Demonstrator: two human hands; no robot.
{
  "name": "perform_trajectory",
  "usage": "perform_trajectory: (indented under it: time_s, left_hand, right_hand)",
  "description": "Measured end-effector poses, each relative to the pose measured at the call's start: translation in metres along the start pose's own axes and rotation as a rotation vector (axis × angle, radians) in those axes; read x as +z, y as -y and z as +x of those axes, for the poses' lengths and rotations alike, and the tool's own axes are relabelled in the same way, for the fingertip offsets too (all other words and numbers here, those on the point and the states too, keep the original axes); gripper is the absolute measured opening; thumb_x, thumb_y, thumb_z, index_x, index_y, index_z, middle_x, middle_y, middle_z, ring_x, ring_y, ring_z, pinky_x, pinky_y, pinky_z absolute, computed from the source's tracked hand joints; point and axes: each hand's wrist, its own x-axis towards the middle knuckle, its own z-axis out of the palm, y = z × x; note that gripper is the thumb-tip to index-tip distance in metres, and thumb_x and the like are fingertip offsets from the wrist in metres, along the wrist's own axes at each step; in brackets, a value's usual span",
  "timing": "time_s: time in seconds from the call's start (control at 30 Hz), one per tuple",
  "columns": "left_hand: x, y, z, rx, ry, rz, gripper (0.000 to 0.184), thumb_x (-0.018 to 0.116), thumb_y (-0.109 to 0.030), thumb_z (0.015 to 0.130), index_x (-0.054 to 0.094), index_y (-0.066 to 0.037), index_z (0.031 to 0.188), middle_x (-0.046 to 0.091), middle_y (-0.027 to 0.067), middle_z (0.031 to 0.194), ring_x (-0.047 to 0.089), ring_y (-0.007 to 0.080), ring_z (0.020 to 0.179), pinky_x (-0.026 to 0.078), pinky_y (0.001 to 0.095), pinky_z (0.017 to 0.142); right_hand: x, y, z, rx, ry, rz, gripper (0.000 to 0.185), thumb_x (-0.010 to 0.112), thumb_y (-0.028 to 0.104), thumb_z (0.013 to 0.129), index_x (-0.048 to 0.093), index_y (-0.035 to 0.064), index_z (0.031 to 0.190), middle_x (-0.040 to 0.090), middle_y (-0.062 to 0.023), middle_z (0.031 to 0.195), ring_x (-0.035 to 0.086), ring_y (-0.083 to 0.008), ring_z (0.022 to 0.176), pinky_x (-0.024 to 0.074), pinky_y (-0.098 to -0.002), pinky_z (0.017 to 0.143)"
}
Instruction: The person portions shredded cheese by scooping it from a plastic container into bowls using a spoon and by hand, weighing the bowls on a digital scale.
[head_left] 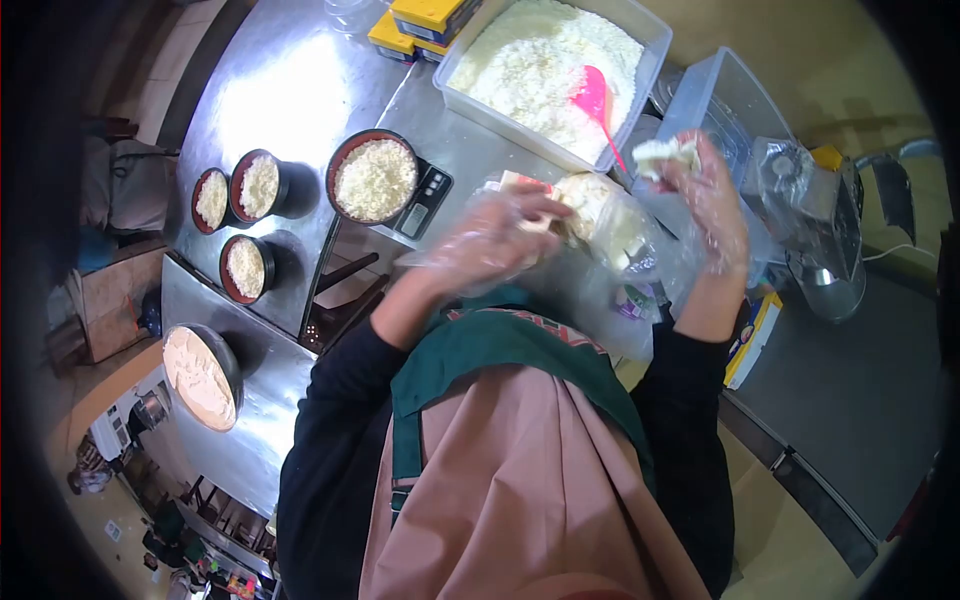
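My right hand (708, 195), in a clear plastic glove, is raised at the right with its fingers closed on a white crumbly lump (668, 155). My left hand (492, 238), also gloved, is blurred at the edge of an open plastic bag (630, 235) of pale, chunky stuff (585, 198). A small pale piece shows by its fingertips; whether they grip it is unclear. Beyond the bag stands a clear tub (520, 130) of white shreds, with a pink scoop (592, 95) lying in it.
A dark bowl (375, 180) filled with white shreds sits on a digital scale (425, 205). Three smaller filled bowls, one of them nearest the edge (245, 270), stand farther left. A metal bowl (203, 375) holds beige cream. A mixer (815, 200) stands at right; yellow boxes (430, 18) lie behind.
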Motion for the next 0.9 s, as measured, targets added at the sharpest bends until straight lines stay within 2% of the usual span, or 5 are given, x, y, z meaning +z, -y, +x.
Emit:
perform_trajectory:
  time_s: [0.17,0.43,0.57,0.63,0.9]
  left_hand:
    - [0.082,0.016,0.030,-0.026,0.122,0.295,0.038,0.058,-0.018,0.085,0.056,-0.002,0.120,0.048,0.0236,0.127,0.051,0.0345,0.115,0.041,0.0386,0.098]
    - [0.081,0.006,0.042,-0.119,0.089,-0.033,0.038,0.057,-0.013,0.085,0.053,0.002,0.120,0.058,0.0167,0.113,0.056,0.0255,0.109,0.043,0.0336,0.094]
    - [0.072,0.004,0.040,-0.089,-0.004,-0.134,0.039,0.058,-0.017,0.080,0.058,0.003,0.114,0.059,0.0188,0.110,0.058,0.0274,0.105,0.044,0.0347,0.092]
    - [0.061,-0.010,0.031,0.019,0.158,-0.057,0.037,0.057,-0.011,0.085,0.052,0.003,0.119,0.058,0.0167,0.113,0.056,0.0246,0.109,0.044,0.0331,0.092]
    - [-0.030,0.023,-0.048,-0.126,-0.411,-0.042,0.034,0.053,-0.026,0.090,0.058,-0.003,0.114,0.058,0.0148,0.110,0.055,0.0262,0.106,0.043,0.0371,0.091]
  right_hand:
    - [-0.017,-0.047,-0.053,-0.046,-0.024,0.000,0.021,0.058,0.000,0.084,0.049,0.0054,0.101,0.058,-0.0049,0.083,0.059,-0.0114,0.080,0.0505,-0.0277,0.064]
    - [0.017,-0.087,-0.063,-0.006,-0.036,-0.778,0.034,0.050,0.003,0.078,0.051,0.0047,0.112,0.060,-0.0242,0.098,0.059,-0.0416,0.091,0.0463,-0.0425,0.081]
    - [0.011,-0.101,-0.050,-0.491,-0.113,-0.800,0.042,0.053,0.007,0.082,0.047,0.0032,0.123,0.061,-0.0290,0.094,0.059,-0.0430,0.096,0.0449,-0.0478,0.082]
    - [0.005,-0.074,-0.060,-0.068,0.027,-0.850,0.045,0.052,0.009,0.083,0.047,0.0031,0.127,0.062,-0.0261,0.097,0.059,-0.0410,0.098,0.0449,-0.0449,0.086]
    - [0.018,0.012,-0.051,-0.173,-0.031,-0.666,0.024,0.051,0.017,0.088,0.061,-0.0015,0.101,0.064,-0.0190,0.088,0.062,-0.0290,0.080,0.0462,-0.0369,0.076]
